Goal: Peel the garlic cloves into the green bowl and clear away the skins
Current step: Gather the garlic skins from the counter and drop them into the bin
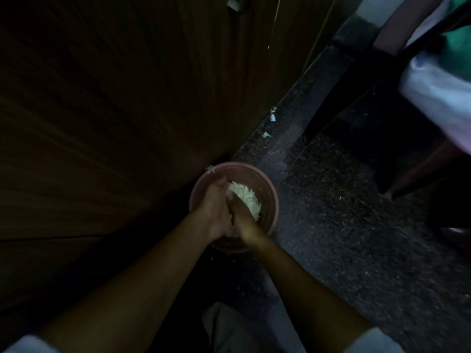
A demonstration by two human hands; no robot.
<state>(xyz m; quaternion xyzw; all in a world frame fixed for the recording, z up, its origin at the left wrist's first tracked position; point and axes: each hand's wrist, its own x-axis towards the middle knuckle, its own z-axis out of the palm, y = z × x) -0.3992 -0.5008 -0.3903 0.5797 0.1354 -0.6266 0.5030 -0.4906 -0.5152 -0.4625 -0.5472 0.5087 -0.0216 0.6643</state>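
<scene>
A round pinkish bowl (270, 189) stands on the dark speckled floor beside a wooden panel. A pile of pale garlic skins (246, 197) lies inside it. Both my hands are down in the bowl, pressed together at its near side. My left hand (216, 208) has its palm turned toward the pile, with fairly straight fingers along the pile's left edge. My right hand (243, 217) is blurred and pushes into the skins from the near side, so its fingers are hidden. A bit of white skin shows between the two palms. No green bowl is in view.
A tall dark wooden panel (114, 123) fills the left. Loose skin scraps (266, 134) lie on the floor (344, 238) by the panel's base, and one sits at the bowl's far rim (211, 169). Dark furniture legs (321, 108) and another person's light clothing (438, 93) are at the upper right.
</scene>
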